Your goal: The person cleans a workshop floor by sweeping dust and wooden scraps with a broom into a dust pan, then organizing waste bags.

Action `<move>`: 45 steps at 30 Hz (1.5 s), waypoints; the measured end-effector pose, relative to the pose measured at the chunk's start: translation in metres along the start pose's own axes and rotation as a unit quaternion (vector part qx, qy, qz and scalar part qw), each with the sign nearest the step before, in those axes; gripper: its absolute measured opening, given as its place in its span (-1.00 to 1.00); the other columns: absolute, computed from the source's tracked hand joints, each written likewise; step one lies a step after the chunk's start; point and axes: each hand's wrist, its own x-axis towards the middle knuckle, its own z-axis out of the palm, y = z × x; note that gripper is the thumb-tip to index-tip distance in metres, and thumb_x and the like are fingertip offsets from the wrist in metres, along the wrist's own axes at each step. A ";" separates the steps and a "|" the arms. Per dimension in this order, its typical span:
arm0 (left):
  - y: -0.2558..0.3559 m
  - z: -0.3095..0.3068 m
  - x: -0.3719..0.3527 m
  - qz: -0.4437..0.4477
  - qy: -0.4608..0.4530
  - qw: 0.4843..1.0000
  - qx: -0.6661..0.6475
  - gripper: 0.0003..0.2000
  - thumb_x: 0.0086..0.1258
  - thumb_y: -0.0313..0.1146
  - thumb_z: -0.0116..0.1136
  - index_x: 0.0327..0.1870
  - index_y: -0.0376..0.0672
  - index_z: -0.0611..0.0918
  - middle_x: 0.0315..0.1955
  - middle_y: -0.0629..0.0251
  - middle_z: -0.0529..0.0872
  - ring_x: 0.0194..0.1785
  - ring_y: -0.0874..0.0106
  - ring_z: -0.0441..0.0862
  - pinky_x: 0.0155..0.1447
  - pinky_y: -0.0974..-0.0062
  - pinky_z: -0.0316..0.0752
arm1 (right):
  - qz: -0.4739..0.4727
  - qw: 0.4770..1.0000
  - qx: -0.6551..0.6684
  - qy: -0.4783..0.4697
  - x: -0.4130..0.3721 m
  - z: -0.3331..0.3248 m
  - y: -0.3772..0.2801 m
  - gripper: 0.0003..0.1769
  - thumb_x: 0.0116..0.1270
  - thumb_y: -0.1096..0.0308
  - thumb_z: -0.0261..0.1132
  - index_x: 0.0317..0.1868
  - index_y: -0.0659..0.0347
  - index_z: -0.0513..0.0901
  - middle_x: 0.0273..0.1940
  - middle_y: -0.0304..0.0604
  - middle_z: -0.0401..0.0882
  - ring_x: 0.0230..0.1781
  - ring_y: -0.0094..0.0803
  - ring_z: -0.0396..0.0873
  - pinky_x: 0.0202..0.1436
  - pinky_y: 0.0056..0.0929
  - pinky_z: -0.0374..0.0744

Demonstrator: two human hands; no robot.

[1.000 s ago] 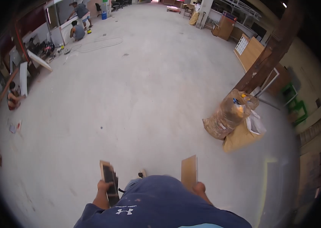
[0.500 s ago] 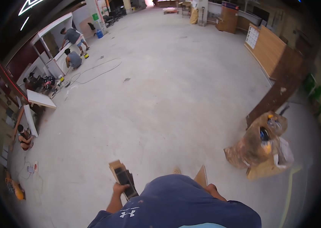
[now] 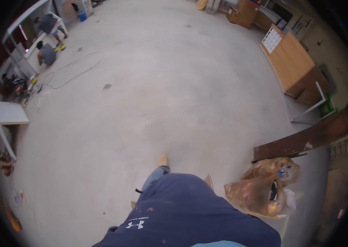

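Note:
Neither of my hands shows; my dark blue shirt (image 3: pixel 186 214) hides both. The tip of a light wooden board (image 3: pixel 209 180) sticks out past the right side of my body. A small corner of another wooden piece (image 3: pixel 133 203) peeks out on the left. My leg in jeans (image 3: pixel 154 177) and a tan shoe (image 3: pixel 163 159) are stepped forward on the concrete floor (image 3: pixel 161 90).
Clear trash bags (image 3: pixel 264 187) lie at my right beside a dark rusty beam (image 3: pixel 305 140). A wooden cabinet (image 3: pixel 291 61) stands at the far right. Two people (image 3: pixel 48 53) work at a white unit far left, with cables (image 3: pixel 71 74) on the floor. A white panel (image 3: pixel 12 113) sits at left.
The view has swung down and left as I walk. Both hands and most of the two boards they held have dropped out of sight behind my body. The trash bags are now closer.

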 end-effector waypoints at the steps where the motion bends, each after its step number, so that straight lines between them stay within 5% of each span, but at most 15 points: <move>1: -0.002 -0.024 0.017 0.009 -0.007 1.000 0.000 -0.38 -0.33 -0.03 0.48 -0.16 -0.18 0.64 -0.27 0.11 0.71 -0.17 0.25 0.67 -0.05 0.34 0.54 | 0.011 1.000 -0.006 0.009 0.056 0.003 0.013 -0.49 0.02 0.14 0.27 -0.14 0.42 0.61 -0.05 0.20 0.56 0.00 -0.04 0.54 0.04 -0.25 0.50; 2: 0.043 -0.064 0.007 0.015 -0.010 1.000 0.003 -0.38 -0.33 -0.03 0.48 -0.16 -0.18 0.64 -0.27 0.11 0.71 -0.17 0.25 0.67 -0.05 0.34 0.54 | 0.000 1.000 0.014 0.026 0.043 -0.044 -0.009 -0.49 0.01 0.14 0.28 -0.14 0.40 0.62 -0.06 0.19 0.56 -0.01 -0.03 0.54 0.03 -0.24 0.50; 3: 0.182 -0.050 0.090 0.018 -0.009 1.000 0.012 -0.39 -0.32 -0.04 0.48 -0.17 -0.18 0.64 -0.27 0.11 0.71 -0.17 0.25 0.67 -0.05 0.34 0.54 | -0.015 0.998 0.038 0.038 0.035 -0.092 -0.041 -0.49 -0.01 0.14 0.29 -0.14 0.39 0.62 -0.06 0.19 0.56 -0.02 -0.02 0.55 0.03 -0.23 0.50; 6: 0.294 -0.168 0.159 0.028 0.073 0.994 -0.071 -0.46 -0.23 -0.16 0.48 -0.16 -0.20 0.63 -0.27 0.10 0.70 -0.18 0.23 0.67 -0.07 0.33 0.54 | -0.058 0.988 0.095 0.103 0.059 -0.188 -0.102 -0.60 -0.10 0.20 0.30 -0.29 0.34 0.67 -0.26 0.13 0.64 -0.18 -0.03 0.61 -0.08 -0.21 0.55; 8: 0.371 -0.249 0.238 0.056 0.165 0.983 -0.056 -0.44 -0.21 -0.17 0.47 -0.14 -0.26 0.58 -0.25 0.08 0.69 -0.18 0.22 0.67 -0.07 0.34 0.54 | -0.049 0.990 0.113 0.069 0.080 -0.247 -0.155 -0.49 -0.10 0.18 0.33 -0.16 0.38 0.63 -0.15 0.15 0.61 -0.10 -0.06 0.59 -0.01 -0.25 0.53; 13: 0.594 -0.398 0.364 0.245 0.257 0.898 -0.259 -0.48 -0.12 -0.32 0.42 -0.10 -0.32 0.51 -0.24 0.12 0.69 -0.18 0.30 0.66 -0.07 0.41 0.52 | -0.069 0.970 0.132 0.190 0.173 -0.370 -0.276 -0.59 -0.01 0.23 0.22 -0.14 0.26 0.63 -0.11 0.09 0.60 -0.05 -0.08 0.57 0.02 -0.24 0.53; 17: 0.631 -0.409 0.390 0.238 0.256 0.903 -0.251 -0.46 -0.15 -0.30 0.45 -0.09 -0.29 0.53 -0.21 0.13 0.69 -0.15 0.29 0.65 -0.04 0.40 0.52 | -0.067 0.975 0.147 0.155 0.206 -0.436 -0.327 -0.56 -0.07 0.24 0.24 -0.15 0.29 0.64 -0.08 0.13 0.58 -0.05 -0.08 0.57 0.00 -0.24 0.53; 19: 0.676 -0.415 0.414 0.155 0.229 0.942 -0.192 -0.37 -0.23 -0.22 0.50 -0.05 -0.27 0.55 -0.18 0.13 0.68 -0.11 0.29 0.64 -0.01 0.38 0.50 | -0.083 0.978 0.134 0.136 0.237 -0.499 -0.384 -0.54 -0.08 0.23 0.24 -0.14 0.29 0.64 -0.09 0.12 0.59 -0.05 -0.08 0.57 0.00 -0.24 0.53; 26: 0.707 -0.320 0.508 0.071 0.107 0.975 -0.179 -0.35 -0.29 -0.16 0.51 -0.06 -0.22 0.57 -0.17 0.09 0.68 -0.08 0.20 0.64 0.01 0.34 0.51 | -0.067 0.997 0.016 0.039 0.307 -0.687 -0.490 -0.53 0.02 0.19 0.21 -0.07 0.26 0.62 -0.01 0.08 0.56 0.03 -0.09 0.53 0.07 -0.28 0.49; 33: 0.892 -0.411 0.709 0.076 0.100 0.976 -0.178 -0.35 -0.29 -0.15 0.51 -0.08 -0.23 0.57 -0.19 0.07 0.68 -0.08 0.18 0.64 0.00 0.33 0.51 | -0.015 0.992 0.100 0.074 0.367 -0.806 -0.583 -0.49 0.04 0.12 0.22 -0.04 0.29 0.60 -0.01 0.13 0.54 0.07 -0.07 0.50 0.11 -0.25 0.46; 37: 0.965 -0.451 0.756 0.043 0.093 0.981 -0.163 -0.35 -0.30 -0.14 0.51 -0.09 -0.23 0.57 -0.19 0.06 0.68 -0.08 0.18 0.64 0.00 0.33 0.52 | 0.002 0.990 0.068 0.120 0.392 -0.897 -0.651 -0.49 0.01 0.12 0.26 -0.09 0.31 0.62 -0.05 0.15 0.56 -0.01 -0.05 0.55 0.03 -0.23 0.50; 41: 1.017 -0.547 0.808 0.013 0.122 0.986 -0.112 -0.35 -0.30 -0.13 0.51 -0.10 -0.24 0.57 -0.20 0.05 0.68 -0.08 0.17 0.64 -0.01 0.33 0.52 | 0.015 0.990 0.118 0.073 0.432 -1.008 -0.726 -0.52 -0.04 0.14 0.28 -0.15 0.31 0.64 -0.13 0.09 0.61 -0.09 -0.06 0.59 -0.04 -0.22 0.55; 45: 1.198 -0.698 0.906 0.077 0.223 0.959 -0.159 -0.41 -0.22 -0.19 0.49 -0.13 -0.30 0.55 -0.21 0.04 0.68 -0.12 0.21 0.65 -0.02 0.34 0.53 | 0.010 0.990 0.114 0.077 0.506 -1.085 -0.809 -0.52 -0.06 0.15 0.29 -0.15 0.29 0.65 -0.12 0.09 0.61 -0.08 -0.05 0.59 0.00 -0.24 0.54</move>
